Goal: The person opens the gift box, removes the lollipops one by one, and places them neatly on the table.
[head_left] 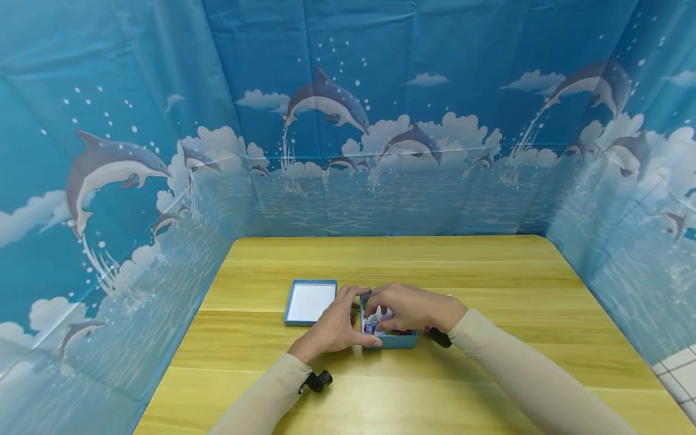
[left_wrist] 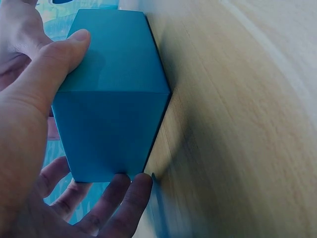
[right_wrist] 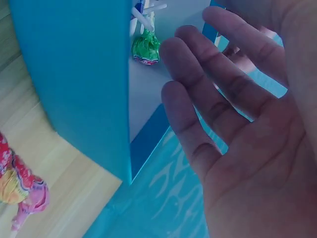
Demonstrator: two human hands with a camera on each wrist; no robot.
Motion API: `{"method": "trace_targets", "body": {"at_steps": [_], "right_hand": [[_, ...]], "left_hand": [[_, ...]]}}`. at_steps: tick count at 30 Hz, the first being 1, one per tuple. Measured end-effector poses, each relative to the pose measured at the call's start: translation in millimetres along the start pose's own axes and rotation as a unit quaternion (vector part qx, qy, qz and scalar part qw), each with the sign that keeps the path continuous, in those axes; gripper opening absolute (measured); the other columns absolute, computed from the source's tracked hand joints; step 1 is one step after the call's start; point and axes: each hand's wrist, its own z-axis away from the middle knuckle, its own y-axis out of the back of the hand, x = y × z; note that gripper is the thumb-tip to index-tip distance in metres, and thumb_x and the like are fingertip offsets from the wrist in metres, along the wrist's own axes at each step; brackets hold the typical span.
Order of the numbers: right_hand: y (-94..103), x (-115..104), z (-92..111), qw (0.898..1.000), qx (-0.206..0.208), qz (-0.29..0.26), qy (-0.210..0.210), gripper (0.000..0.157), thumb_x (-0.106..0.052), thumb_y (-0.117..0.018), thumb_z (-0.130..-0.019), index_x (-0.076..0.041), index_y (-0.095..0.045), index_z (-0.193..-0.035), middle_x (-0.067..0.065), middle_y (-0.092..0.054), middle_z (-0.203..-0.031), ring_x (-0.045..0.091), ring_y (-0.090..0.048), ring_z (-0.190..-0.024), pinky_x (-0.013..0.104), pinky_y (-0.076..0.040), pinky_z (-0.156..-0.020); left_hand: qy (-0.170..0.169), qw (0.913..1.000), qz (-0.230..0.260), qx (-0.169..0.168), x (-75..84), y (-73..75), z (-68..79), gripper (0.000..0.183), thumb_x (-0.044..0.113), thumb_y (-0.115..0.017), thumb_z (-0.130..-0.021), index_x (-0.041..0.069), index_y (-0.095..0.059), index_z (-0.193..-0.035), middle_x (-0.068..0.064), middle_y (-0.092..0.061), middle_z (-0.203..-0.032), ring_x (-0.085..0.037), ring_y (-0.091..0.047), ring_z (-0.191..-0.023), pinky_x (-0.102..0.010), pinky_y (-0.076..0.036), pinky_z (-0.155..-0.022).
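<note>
On the table [head_left: 413,393], near its middle: one box [head_left: 397,342], blue outside, white inside, standing upright with its top uncovered. To its left, one lid [head_left: 311,303], blue-rimmed, white inner face up, just beside the left hand [head_left: 337,326].

Left hand: clamped on the box across its left end, thumb flat on the near wall, fingers spread and bent against the far wall.

Right hand [head_left: 410,305]: reaching over the right side, fingertips inside the box; fingers loosely bent, apart from one another, and apart from the thumb. Whether the thumb touches any of the contents cannot be told.

Contents of the box, partly hidden by the right hand: one green lollipop [right_wrist: 146,48], near the right fingertips; several white sticks [right_wrist: 142,18] beside it; one blue-and-white piece [head_left: 371,328] at the near left corner; something dark red along the near wall, too small to name.

Right of the box, on the table: one candy [right_wrist: 22,181] in a red, yellow and pink wrapper.

Wear: two beige sleeves [head_left: 522,362]; one black camera [head_left: 321,380] at the left wrist.

Surround: one blue curtain [head_left: 348,205], printed with dolphins and clouds; white floor tiles [head_left: 676,368] at lower right.
</note>
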Motion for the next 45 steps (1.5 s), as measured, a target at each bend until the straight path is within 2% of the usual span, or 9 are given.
{"method": "trace_targets", "body": {"at_steps": [7,17,26,45], "right_hand": [[-0.7,-3,-10,0.999,-0.038,0.005,-0.015,0.028,-0.02,-0.089,-0.107,-0.014,-0.085,-0.134,0.001,-0.085,-0.129,0.014,-0.077,-0.108,0.029,-0.067,-0.094],[-3.7,-2,-20,0.998,-0.067,-0.008,-0.018,0.019,-0.015,-0.09,-0.105,-0.016,-0.089,-0.125,-0.004,-0.085,-0.112,-0.002,-0.069,-0.089,0.022,-0.064,-0.084],[-7.8,2,-26,0.997,-0.071,-0.008,-0.013,0.013,-0.014,-0.092,-0.103,-0.016,-0.088,-0.115,-0.006,-0.083,-0.1,-0.004,-0.063,-0.077,0.018,-0.059,-0.075],[-13.3,6,-27,0.998,-0.063,-0.011,-0.012,0.009,-0.012,-0.091,-0.103,-0.018,-0.086,-0.107,-0.008,-0.08,-0.093,-0.006,-0.06,-0.074,0.016,-0.056,-0.072]], "left_hand": [[0.0,1.0,0.002,0.004,-0.5,-0.1,-0.1,0.11,0.056,-0.101,-0.09,0.026,-0.043,-0.179,-0.006,-0.047,-0.175,-0.028,-0.062,-0.15,-0.056,-0.057,-0.123],[-0.002,1.0,-0.001,0.0,-1.0,0.6,0.1,0.111,0.058,-0.101,-0.091,0.026,-0.042,-0.179,-0.006,-0.047,-0.175,-0.028,-0.062,-0.149,-0.055,-0.058,-0.121],[0.002,1.0,0.004,0.001,-1.0,-0.6,0.0,0.111,0.055,-0.102,-0.09,0.026,-0.043,-0.179,-0.005,-0.046,-0.176,-0.028,-0.063,-0.15,-0.055,-0.058,-0.122],[0.0,1.0,0.001,0.001,0.9,-0.7,0.4,0.111,0.06,-0.1,-0.09,0.026,-0.043,-0.179,-0.006,-0.047,-0.175,-0.027,-0.063,-0.148,-0.053,-0.059,-0.12]]}}
